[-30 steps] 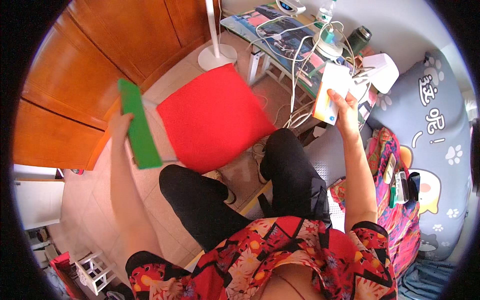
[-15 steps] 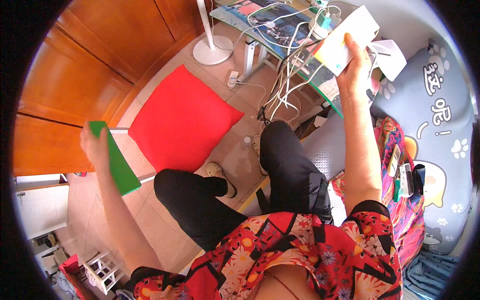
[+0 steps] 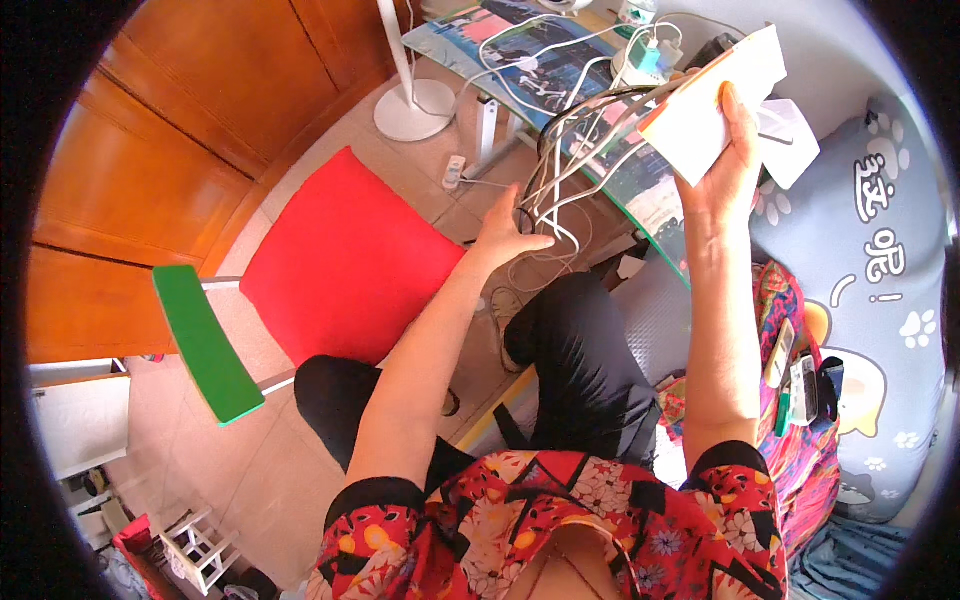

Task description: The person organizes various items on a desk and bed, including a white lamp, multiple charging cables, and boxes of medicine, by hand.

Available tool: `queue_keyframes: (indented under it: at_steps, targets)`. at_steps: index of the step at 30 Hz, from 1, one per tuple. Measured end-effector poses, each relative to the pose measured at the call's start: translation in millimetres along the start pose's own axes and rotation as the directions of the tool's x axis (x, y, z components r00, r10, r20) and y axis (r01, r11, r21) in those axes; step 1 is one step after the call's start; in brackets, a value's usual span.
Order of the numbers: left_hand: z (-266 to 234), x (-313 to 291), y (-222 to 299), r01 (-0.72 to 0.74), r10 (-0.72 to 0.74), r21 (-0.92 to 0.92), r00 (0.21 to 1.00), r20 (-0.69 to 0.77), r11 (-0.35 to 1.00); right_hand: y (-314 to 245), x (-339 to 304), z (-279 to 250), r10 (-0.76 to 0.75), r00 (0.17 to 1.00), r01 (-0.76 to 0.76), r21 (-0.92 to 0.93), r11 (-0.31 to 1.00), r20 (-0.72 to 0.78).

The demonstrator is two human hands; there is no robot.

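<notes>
In my right hand [image 3: 735, 155] is a white cardboard box [image 3: 700, 115] with an orange edge, held tilted above the table's right end with the thumb across its face. Beside the wrist a white flap-like piece [image 3: 788, 145] sticks out; whether it belongs to the box I cannot tell. A tangle of white and dark cables [image 3: 575, 150] hangs from around the box's left edge over the table edge. My left hand [image 3: 500, 240] is raised near the low loops of these cables, thumb and fingers apart, holding nothing that I can see.
A glass-topped table [image 3: 520, 60] with a picture sheet stands ahead. A red cushion [image 3: 350, 265] lies on a chair with a green armrest [image 3: 207, 345]. A white stand [image 3: 413, 110] is on the floor by wooden doors. At right are a grey-blue cushion [image 3: 880, 300] and a colourful cloth [image 3: 780, 300].
My left hand has left the green armrest and moved right and forward to the hanging cables. My right hand still holds the box, shifted slightly right and tilted differently.
</notes>
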State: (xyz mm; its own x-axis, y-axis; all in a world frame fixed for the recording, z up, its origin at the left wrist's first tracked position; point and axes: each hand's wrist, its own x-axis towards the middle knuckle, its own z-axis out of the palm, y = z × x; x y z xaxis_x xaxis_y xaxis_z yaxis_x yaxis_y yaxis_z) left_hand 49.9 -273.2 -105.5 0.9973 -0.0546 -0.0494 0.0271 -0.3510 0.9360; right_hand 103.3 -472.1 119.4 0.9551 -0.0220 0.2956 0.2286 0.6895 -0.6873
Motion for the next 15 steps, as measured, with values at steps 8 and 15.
queue_keyframes:
  at_steps: [8, 15]
  targets:
    - [49, 37, -7, 0.222, -0.136, -0.445, 0.967, 0.217, 0.867, -14, -3, 5, 0.057, 0.998, -0.057, 0.017, 0.998, 0.003]
    - [-10, 54, -23, 0.173, -0.148, -0.168, 0.977, 0.152, 0.97, -30, -9, -25, 0.141, 0.986, -0.133, -0.094, 0.987, 0.091]
